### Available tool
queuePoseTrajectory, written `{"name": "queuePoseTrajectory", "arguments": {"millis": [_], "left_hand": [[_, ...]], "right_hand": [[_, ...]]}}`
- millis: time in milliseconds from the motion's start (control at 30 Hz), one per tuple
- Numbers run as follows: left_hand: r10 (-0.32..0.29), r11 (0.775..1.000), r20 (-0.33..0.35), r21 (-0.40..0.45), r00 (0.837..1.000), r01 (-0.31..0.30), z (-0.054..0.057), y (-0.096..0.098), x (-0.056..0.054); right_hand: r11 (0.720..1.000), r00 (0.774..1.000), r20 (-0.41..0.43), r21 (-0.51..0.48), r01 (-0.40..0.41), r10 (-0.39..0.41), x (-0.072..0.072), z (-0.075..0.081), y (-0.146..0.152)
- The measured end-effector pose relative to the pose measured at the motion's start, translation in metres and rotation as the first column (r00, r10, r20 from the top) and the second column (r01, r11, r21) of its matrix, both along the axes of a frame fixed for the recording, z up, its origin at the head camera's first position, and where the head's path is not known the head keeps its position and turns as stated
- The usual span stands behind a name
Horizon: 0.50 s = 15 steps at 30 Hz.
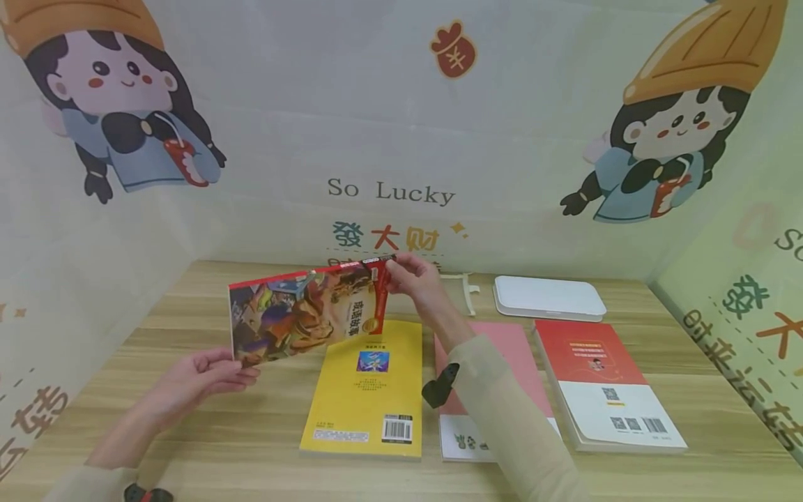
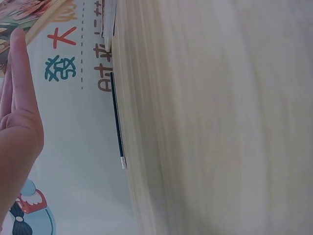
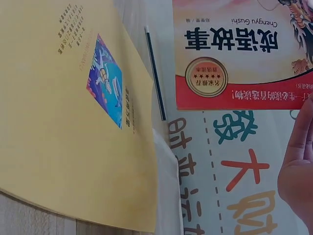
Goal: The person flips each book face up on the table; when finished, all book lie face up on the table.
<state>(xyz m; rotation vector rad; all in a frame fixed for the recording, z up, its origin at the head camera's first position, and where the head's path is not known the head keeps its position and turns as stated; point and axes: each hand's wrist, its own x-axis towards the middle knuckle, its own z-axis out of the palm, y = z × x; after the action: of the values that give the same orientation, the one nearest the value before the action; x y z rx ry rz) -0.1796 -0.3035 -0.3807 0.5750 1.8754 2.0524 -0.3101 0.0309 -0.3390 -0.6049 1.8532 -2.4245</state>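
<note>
A picture-covered storybook [image 1: 301,314] with a red spine is held up, tilted, over the wooden table. My right hand [image 1: 417,279] pinches its upper right corner, thumb on the near side. At the lower left corner, my left hand [image 1: 201,373] has its fingers stretched out, touching the book. In the left wrist view, the straight fingers [image 2: 22,78] overlap the book's edge. The right wrist view shows the cover's title and red lower band upside down. Below the storybook lies a yellow book [image 1: 366,404], back cover up, its top edge partly hidden.
Right of the yellow book are a pink book [image 1: 502,348], partly covered by my right forearm, and a thick red-and-white book [image 1: 608,383]. A white case [image 1: 550,298] lies behind them, beside a pale strap-like item [image 1: 467,293]. A dark pencil [image 2: 117,122] lies near the printed cloth backdrop.
</note>
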Motion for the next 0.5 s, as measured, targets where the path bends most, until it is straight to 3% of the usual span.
{"name": "queuePoseTrajectory", "arguments": {"millis": [100,167,267,367,433,500], "left_hand": [[0.073,0.994,-0.053,-0.078,0.996,-0.077,0.001,0.001,0.000],[0.133,0.977,-0.097,-0.155,0.986,-0.146,0.002,0.003,0.002],[0.217,0.920,-0.180,-0.291,0.959,-0.262,0.005,0.007,0.004],[0.256,0.868,-0.252,-0.364,0.933,-0.337,0.007,0.011,0.005],[0.251,0.862,-0.296,-0.364,0.921,-0.352,0.008,0.013,0.005],[0.234,0.878,-0.342,-0.327,0.910,-0.349,0.007,0.015,0.004]], "right_hand": [[0.999,0.999,0.018,0.027,0.031,-0.032,-0.001,-0.002,-0.001],[0.999,0.998,0.037,0.021,0.045,-0.046,-0.002,-0.003,-0.001],[0.998,0.996,0.068,0.005,0.056,-0.056,-0.004,-0.005,-0.001],[0.998,0.994,0.095,0.008,0.060,-0.060,-0.004,-0.007,0.000],[0.998,0.991,0.116,0.022,0.063,-0.065,-0.004,-0.008,0.001],[0.998,0.988,0.138,0.033,0.062,-0.066,-0.003,-0.009,0.001]]}}
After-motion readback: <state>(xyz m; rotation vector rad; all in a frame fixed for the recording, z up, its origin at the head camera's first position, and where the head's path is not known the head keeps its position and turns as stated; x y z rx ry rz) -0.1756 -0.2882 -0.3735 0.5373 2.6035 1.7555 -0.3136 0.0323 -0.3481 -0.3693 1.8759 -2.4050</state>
